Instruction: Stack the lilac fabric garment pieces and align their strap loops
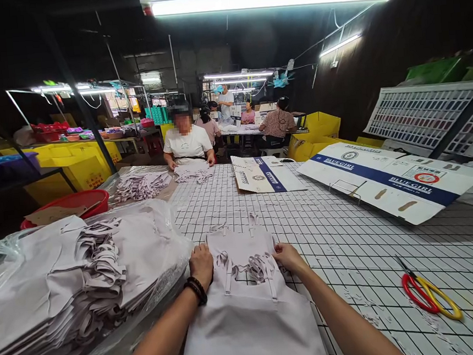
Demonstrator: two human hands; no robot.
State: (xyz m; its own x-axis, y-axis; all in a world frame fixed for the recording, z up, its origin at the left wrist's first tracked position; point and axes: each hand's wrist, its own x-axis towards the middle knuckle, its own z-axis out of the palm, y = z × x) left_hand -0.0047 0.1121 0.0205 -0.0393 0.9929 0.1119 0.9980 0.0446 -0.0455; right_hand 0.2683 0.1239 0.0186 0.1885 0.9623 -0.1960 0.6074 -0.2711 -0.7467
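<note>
Two pale pinkish garments with thin straps lie in front of me: the nearer garment (250,331) has a wavy hem, and the farther garment (243,249) touches it strap to strap. My left hand (201,262), with a dark beaded bracelet on its wrist, is curled at the left edge of the farther garment. On its right edge my right hand (288,256) pinches the cloth between thumb and fingers. Bunched straps (263,266) lie between the hands. To the left, a tall stack of similar garments (58,276) rests in clear plastic.
Scissors with red and yellow handles (431,293) lie at the right on the grid-patterned table (375,242). Flattened cartons (385,178) and a smaller carton piece (261,175) lie farther back. Across the table a person (187,143) handles more garments (194,171). A red basin (69,206) stands left.
</note>
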